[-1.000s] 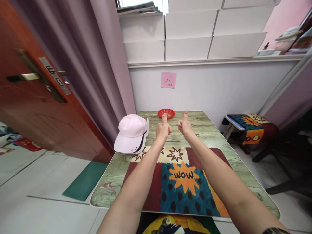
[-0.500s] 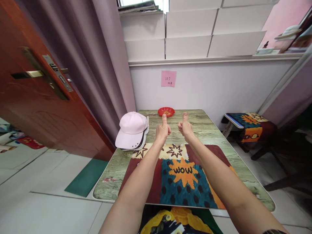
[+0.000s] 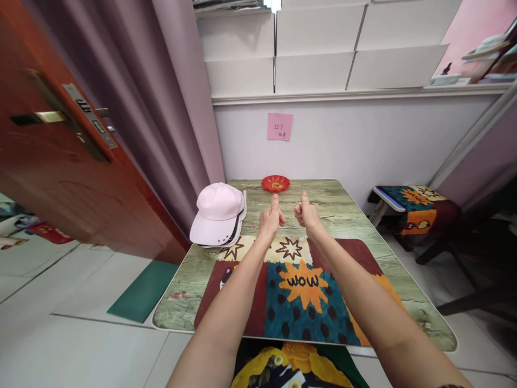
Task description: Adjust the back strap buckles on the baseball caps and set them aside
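Note:
My left hand (image 3: 270, 219) is raised over the table (image 3: 343, 215), thumb pointing up and the other fingers curled in, with nothing visible in it. To its right, my right hand (image 3: 307, 213) makes the same thumb-up fist, also with nothing visible inside. A gap separates the two hands. The red scalloped dish (image 3: 276, 184) is just beyond my left hand. Below my forearms lies a colourful mat (image 3: 305, 285) marked "WOW". Pale pink caps (image 3: 218, 210) are stacked on the table's left side.
A pink note (image 3: 279, 127) is stuck on the wall behind the table. At the left are a brown door (image 3: 81, 188) and a purple curtain (image 3: 161, 97). A bench with a patterned cover (image 3: 420, 202) stands at the right. A green mat (image 3: 141, 291) lies on the floor.
The thumbs have come slightly closer together, the left shifting right and down, the right shifting a little left and down. The view has tilted down slightly.

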A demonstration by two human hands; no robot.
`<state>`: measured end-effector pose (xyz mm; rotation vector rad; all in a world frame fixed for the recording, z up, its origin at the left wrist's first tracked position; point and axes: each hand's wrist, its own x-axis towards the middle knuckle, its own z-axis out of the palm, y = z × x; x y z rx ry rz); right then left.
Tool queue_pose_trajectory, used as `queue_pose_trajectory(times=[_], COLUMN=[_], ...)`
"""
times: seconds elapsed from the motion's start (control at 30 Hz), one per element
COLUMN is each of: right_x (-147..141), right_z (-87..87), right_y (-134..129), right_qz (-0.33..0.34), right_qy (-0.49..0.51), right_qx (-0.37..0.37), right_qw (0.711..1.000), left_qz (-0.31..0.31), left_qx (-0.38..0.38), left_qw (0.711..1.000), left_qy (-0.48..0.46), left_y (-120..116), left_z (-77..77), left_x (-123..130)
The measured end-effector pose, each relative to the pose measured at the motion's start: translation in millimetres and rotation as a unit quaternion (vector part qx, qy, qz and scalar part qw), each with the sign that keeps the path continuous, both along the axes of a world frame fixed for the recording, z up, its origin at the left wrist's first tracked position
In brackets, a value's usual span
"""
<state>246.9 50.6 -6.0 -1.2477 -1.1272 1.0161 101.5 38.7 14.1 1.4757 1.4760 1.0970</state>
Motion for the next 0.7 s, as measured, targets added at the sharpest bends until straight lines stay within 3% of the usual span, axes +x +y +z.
queue_pose_trajectory(times=[0.1, 0.2, 0.33, 0.47, 0.7], right_x=[-2.4, -1.6, 3.3, 8.0, 12.8], right_z=[-28.5, -67.4, -114.3, -139.2, -150.2], right_y=[-8.4, -19.4, -31.7, -33.8, -29.6], right_qz=[-0.042, -0.054, -0.038, -0.01, 0.022], right_qy=[0.052, 0.06, 0.045, 0.026, -0.013], right_qx=[0.003, -0.017, -0.022, -0.009, -0.003], right_qw=[0.998, 0.997, 0.998, 1.0, 1.0], left_qz=[-0.019, 0.003, 0.021, 0.028, 0.067], left_qx=[0.043, 0.095, 0.127, 0.148, 0.121], left_qw=[0.997, 0.99, 0.987, 0.988, 0.988], left_qy=[0.057, 0.105, 0.097, 0.042, -0.07], left_y=[-7.6, -20.3, -36.5, -41.0, -35.9], left_z=[-37.2, -76.2, -113.2, -134.5, -147.9], left_x=[-4.6, -12.0, -24.6, -36.7, -44.9])
